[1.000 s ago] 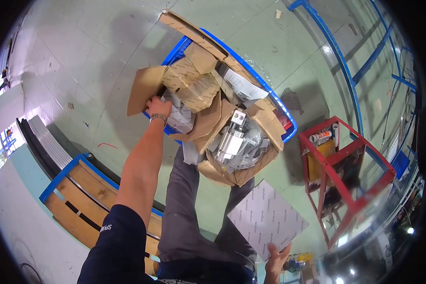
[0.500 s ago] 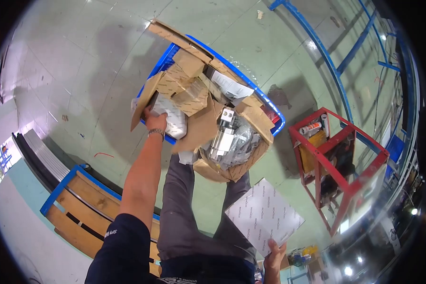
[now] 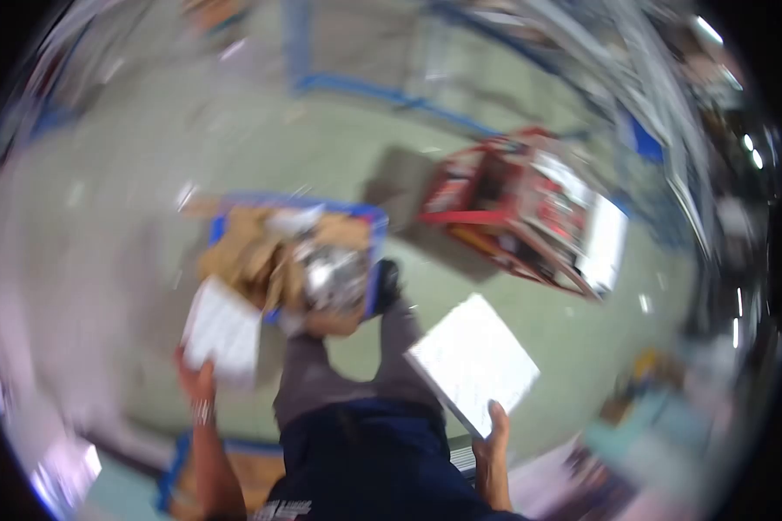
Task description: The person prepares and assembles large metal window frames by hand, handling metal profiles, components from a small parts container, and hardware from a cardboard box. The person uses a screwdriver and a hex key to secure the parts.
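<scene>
Well, my left hand (image 3: 198, 372) has its fingers clamped on a pale rectangular packet (image 3: 226, 334) near the blue plastic bin (image 3: 377, 260) — my right hand (image 3: 493, 437) grips a flat white square box (image 3: 473, 360).

Package (image 3: 223, 334) near-left of crate (image 3: 356, 207), cardboard (image 3: 237, 250) inside (seemingly, through blur), stand (image 3: 473, 217) rightward, second package (image 3: 473, 360) before it

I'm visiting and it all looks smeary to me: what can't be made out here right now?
All in the head view:
Print on the right package and left package: unreadable, motion blur.
Most fingers of the right hand: hidden under its package.
Bottom of the bin: hidden by cardboard and other contents.
Contents of the red frame: blurred.
</scene>
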A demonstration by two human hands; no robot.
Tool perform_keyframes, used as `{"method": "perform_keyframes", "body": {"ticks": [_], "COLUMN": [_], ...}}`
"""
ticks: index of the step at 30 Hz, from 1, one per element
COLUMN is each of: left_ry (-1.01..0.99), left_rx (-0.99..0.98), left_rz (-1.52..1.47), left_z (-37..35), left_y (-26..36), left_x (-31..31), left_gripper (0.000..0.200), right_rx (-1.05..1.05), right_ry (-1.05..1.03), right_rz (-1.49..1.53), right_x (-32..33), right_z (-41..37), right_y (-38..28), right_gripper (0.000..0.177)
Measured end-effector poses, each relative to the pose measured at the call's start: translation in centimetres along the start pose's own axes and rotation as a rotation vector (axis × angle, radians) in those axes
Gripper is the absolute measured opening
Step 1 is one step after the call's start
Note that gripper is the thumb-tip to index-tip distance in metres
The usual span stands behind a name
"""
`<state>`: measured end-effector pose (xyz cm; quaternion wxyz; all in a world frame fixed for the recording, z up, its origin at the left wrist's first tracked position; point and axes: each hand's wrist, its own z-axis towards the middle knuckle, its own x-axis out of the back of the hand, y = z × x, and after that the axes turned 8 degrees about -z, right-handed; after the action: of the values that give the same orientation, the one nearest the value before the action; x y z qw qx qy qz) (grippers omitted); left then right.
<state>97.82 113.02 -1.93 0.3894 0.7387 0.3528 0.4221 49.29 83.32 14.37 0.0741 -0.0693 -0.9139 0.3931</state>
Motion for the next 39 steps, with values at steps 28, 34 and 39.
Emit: {"method": "perform_keyframes", "body": {"ticks": [28,34,39], "left_ry": [-0.914,-0.921,-0.843], "left_rx": [0.097,0.326,0.343], "left_rz": [-0.412,-0.463,-0.382], "left_z": [-30.4,-36.8,-37.2], "left_y": [42.8,41.0,38.7], "left_x": [-68.5,-80.1,-81.1], "left_gripper": [0.068,0.069,0.069], "right_rx": [0.042,0.074,0.278], "right_ry": [0.214,-0.220,-0.125], "right_rz": [0.451,0.615,0.425], "right_x": [23.2,21.4,18.5], "right_z": [50.1,38.5,42.6], "right_y": [-23.1,-28.1,-28.1], "right_gripper": [0.054,0.073,0.071]}}
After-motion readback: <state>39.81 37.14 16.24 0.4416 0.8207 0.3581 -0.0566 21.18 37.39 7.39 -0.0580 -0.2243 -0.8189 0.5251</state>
